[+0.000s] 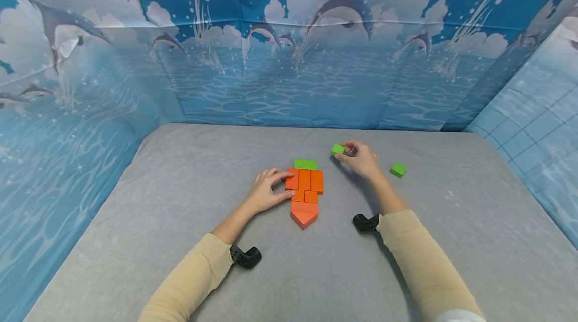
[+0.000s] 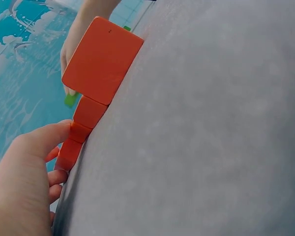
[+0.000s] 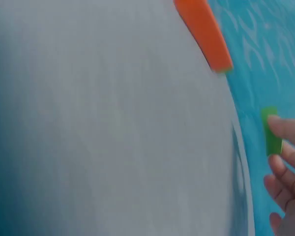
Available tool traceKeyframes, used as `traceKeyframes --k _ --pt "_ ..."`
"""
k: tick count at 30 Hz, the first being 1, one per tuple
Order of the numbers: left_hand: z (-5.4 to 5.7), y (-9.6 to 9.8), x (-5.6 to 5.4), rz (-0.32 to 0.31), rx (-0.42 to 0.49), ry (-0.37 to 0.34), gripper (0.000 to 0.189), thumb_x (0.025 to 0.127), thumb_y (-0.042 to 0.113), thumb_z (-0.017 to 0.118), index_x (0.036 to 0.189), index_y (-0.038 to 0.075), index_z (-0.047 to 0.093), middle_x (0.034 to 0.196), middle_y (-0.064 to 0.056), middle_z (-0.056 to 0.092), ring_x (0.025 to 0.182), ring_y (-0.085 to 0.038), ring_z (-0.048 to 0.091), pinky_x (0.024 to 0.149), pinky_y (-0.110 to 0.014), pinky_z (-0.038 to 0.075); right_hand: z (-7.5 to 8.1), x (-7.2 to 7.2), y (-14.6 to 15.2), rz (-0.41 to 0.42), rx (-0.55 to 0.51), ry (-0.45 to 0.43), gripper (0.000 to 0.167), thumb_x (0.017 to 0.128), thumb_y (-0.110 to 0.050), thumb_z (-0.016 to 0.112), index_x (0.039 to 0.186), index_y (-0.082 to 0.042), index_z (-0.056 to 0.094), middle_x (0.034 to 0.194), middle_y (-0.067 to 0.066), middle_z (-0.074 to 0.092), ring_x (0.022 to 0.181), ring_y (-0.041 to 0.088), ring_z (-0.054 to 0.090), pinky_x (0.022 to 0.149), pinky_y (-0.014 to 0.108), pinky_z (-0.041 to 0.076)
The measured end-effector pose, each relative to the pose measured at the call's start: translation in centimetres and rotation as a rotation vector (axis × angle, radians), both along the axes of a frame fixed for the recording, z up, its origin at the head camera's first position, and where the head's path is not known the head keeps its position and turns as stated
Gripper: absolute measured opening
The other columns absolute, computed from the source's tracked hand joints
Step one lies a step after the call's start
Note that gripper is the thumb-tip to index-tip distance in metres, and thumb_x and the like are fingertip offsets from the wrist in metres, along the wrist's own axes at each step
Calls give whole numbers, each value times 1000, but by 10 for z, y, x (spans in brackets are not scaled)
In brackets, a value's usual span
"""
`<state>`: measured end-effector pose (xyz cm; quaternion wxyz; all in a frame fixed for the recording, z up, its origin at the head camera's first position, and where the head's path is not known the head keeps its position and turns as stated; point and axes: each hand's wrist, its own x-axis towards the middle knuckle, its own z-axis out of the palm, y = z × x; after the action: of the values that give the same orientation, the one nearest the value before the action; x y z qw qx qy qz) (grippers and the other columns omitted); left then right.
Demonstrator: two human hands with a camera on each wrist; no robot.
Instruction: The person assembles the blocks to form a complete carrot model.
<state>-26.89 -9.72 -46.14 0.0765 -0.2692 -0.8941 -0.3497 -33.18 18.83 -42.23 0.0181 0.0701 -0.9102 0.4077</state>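
Observation:
Several orange blocks (image 1: pixel 304 180) lie together on the grey surface, narrowing to a pointed block (image 1: pixel 304 218) at the near end. Across their far end lies a green rectangular block (image 1: pixel 305 164). At the left side of the orange blocks is my left hand (image 1: pixel 266 190), its thumb (image 2: pixel 61 129) and fingertips touching them with a gap between thumb and index finger. Beyond and right of this group, my right hand (image 1: pixel 362 159) pinches a small green block (image 1: pixel 337 150) between thumb and fingers, held above the surface. The same green block (image 3: pixel 272 132) shows in the right wrist view.
Another small green block (image 1: pixel 398 169) lies by itself to the right of my right hand. The grey tabletop (image 1: pixel 217 156) ends at the back against a blue curtain (image 1: pixel 289 91) printed with dolphins. Black wrist devices (image 1: pixel 246 257) stick out from both sleeves.

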Motion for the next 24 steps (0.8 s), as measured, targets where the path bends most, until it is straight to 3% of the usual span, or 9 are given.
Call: traceKeyframes --k 10,19,24 --pt "0 -1 -1 -5 3 7 47 79 34 70 121 14 60 111 -7 55 105 -24 46 93 -46 31 -13 -5 -33 26 91 13 39 84 -22 65 114 1 57 90 11 56 86 27 52 86 51 20" --pt "1 -1 0 0 8 -13 47 79 34 70 121 15 60 111 -7 54 106 -24 45 94 -45 30 -15 -3 -41 38 86 23 38 84 -22 66 113 1 57 91 12 57 87 28 52 86 50 19" --pt "2 -1 0 2 -2 -20 48 79 35 69 122 15 59 113 -7 54 108 -24 45 95 -45 30 -17 -2 -40 30 69 48 31 89 -21 60 111 1 61 88 12 59 84 27 53 86 51 21"
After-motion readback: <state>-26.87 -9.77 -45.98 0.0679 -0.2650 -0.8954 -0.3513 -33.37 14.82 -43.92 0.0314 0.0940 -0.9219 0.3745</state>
